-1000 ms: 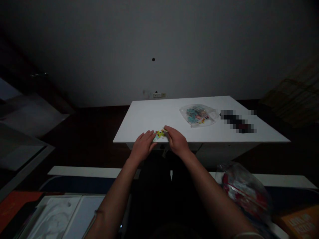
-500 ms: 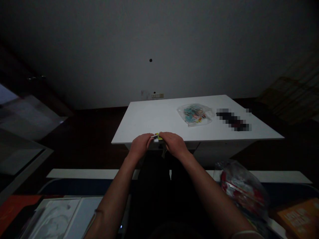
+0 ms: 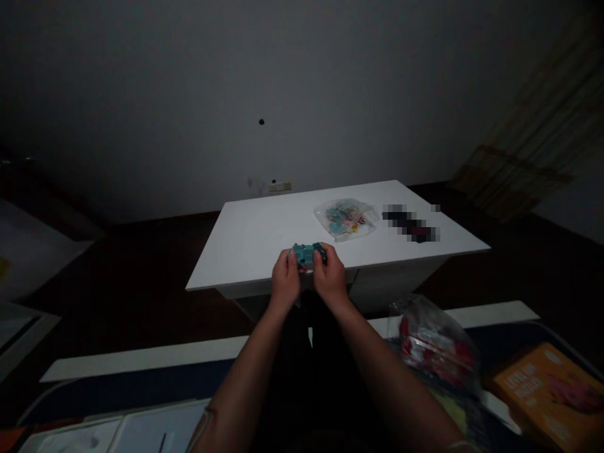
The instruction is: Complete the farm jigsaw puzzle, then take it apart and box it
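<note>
My left hand [image 3: 285, 282] and my right hand [image 3: 330, 277] are raised close together over the near edge of a white table [image 3: 255, 233]. Both grip a small teal toy piece [image 3: 306, 254], one hand on each end, fingers curled round it. Its teal side faces me; details are dim. Farther back on the table lies a clear plastic bag of small colourful pieces [image 3: 345, 217].
A dark blurred-out object [image 3: 411, 224] lies right of the bag. Near my right forearm sits a crumpled clear bag with red contents [image 3: 431, 343] and an orange box [image 3: 550, 393]. White flat trays [image 3: 113, 434] lie at lower left. The room is dim.
Both hands lifted the small piece off the table edge and turned it over, from its yellow-green side to its teal side. The view has shifted to the right.
</note>
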Demonstrator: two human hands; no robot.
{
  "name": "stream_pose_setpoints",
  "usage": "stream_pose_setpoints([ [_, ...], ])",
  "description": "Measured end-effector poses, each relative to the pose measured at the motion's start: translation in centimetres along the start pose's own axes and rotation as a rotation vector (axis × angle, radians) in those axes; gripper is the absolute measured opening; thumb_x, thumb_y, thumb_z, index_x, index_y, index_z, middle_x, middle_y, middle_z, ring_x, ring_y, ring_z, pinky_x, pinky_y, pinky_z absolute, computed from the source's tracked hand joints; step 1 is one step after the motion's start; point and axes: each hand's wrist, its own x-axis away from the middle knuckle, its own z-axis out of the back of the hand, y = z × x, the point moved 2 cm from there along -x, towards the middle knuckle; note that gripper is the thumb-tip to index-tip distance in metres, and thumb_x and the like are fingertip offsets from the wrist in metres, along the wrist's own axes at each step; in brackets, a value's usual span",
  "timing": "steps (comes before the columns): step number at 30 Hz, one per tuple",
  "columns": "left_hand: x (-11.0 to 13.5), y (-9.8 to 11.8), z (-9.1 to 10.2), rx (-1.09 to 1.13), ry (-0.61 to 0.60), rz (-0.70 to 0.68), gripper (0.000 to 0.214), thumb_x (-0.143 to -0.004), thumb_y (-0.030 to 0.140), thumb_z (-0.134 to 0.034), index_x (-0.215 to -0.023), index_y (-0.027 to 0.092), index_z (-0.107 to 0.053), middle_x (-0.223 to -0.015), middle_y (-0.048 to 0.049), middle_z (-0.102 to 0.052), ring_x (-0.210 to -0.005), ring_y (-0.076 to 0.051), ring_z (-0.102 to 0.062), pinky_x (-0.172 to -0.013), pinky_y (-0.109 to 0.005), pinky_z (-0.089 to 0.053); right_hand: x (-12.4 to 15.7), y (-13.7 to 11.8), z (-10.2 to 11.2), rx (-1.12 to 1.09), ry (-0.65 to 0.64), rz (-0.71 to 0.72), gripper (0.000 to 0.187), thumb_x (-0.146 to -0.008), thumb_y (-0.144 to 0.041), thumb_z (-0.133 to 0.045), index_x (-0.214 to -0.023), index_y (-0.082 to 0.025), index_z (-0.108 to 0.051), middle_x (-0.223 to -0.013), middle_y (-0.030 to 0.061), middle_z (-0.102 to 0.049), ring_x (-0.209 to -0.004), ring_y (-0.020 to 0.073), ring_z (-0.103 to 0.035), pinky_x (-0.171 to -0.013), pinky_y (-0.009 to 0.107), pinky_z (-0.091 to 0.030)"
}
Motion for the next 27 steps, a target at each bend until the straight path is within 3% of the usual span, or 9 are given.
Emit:
stream_pose_setpoints([
  [6, -0.9, 0.0, -6.1, -0.059, -0.098, -0.018, 0.033, -0.101, 0.05, -0.034, -0.095, 0.022, -0.051, -0.087, -0.0029, -0.061, -0.075, -0.016, -0.059, -0.067, -0.028, -0.049, -0.5, 1.3, 4.2, 0.069, 0.031, -0.064, 0.039, -0.092, -0.038, -0.05, -0.127, -0.02, -0.05, -0.118, 0.0137, -0.064, -0.106, 0.0264, -0.062, -0.093, 0.043, -0.05],
  [11, -2.6, 0.8, -9.8, -0.153, -0.266, -0.073, 0.037, -0.102, 0.048, -0.03, -0.086, 0.022, -0.051, -0.082, -0.0022, -0.058, -0.076, -0.016, -0.056, -0.071, -0.029, -0.047, -1.9, 4.8, 8.0, -0.249, 0.159, -0.293, 0.048, -0.082, -0.04, -0.064, -0.123, -0.022, -0.049, -0.107, 0.0102, -0.067, -0.091, 0.0234, -0.068, -0.082, 0.041, -0.057],
  [14, -4.2, 1.5, -10.6, -0.241, -0.161, -0.159, 0.029, -0.101, 0.043, -0.033, -0.099, 0.021, -0.053, -0.097, -0.006, -0.059, -0.088, -0.018, -0.057, -0.081, -0.032, -0.047, -2.8, 6.4, 9.8, -0.41, 0.247, -0.409, 0.046, -0.078, -0.041, -0.069, -0.116, -0.022, -0.052, -0.097, 0.0059, -0.069, -0.082, 0.0211, -0.069, -0.075, 0.038, -0.059],
  [16, -5.3, 1.9, -11.0, -0.357, -0.087, -0.234, 0.024, -0.097, 0.04, -0.046, -0.11, 0.02, -0.05, -0.111, -0.0098, -0.056, -0.101, -0.021, -0.055, -0.09, -0.035, -0.046, -3.7, 7.0, 10.5, -0.477, 0.279, -0.461, 0.04, -0.076, -0.04, -0.071, -0.108, -0.022, -0.055, -0.092, 0.0034, -0.069, -0.074, 0.0191, -0.068, -0.067, 0.034, -0.058],
  [18, -6.3, 1.9, -11.7, -0.482, -0.095, -0.301, 0.033, -0.089, 0.035, -0.059, -0.117, 0.02, -0.048, -0.119, -0.0122, -0.052, -0.112, -0.025, -0.051, -0.097, -0.039, -0.043, -4.6, 7.2, 10.7, -0.503, 0.305, -0.492, 0.035, -0.073, -0.039, -0.072, -0.099, -0.022, -0.056, -0.089, 0.0017, -0.069, -0.069, 0.0175, -0.067, -0.063, 0.031, -0.058],
  [23, -7.5, 1.0, -13.1, -0.668, -0.191, -0.357, 0.038, -0.084, 0.021, -0.06, -0.12, 0.018, -0.047, -0.12, -0.0136, -0.05, -0.115, -0.028, -0.048, -0.102, -0.045, -0.04, -6.6, 7.2, 10.1, -0.263, 0.27, -0.43, 0.037, -0.075, -0.038, -0.069, -0.105, -0.02, -0.056, -0.087, 0.0031, -0.068, -0.067, 0.019, -0.067, -0.062, 0.034, -0.058],
  [27, -7.7, 0.6, -13.3, -0.714, -0.198, -0.35, 0.036, -0.085, 0.022, -0.059, -0.119, 0.019, -0.049, -0.119, -0.0141, -0.051, -0.114, -0.03, -0.048, -0.1, -0.046, -0.041, -6.6, 7.3, 10.6, 0.018, 0.305, -0.301, 0.036, -0.079, -0.036, -0.063, -0.11, -0.02, -0.054, -0.095, 0.0079, -0.068, -0.078, 0.0229, -0.066, -0.074, 0.04, -0.056],
])
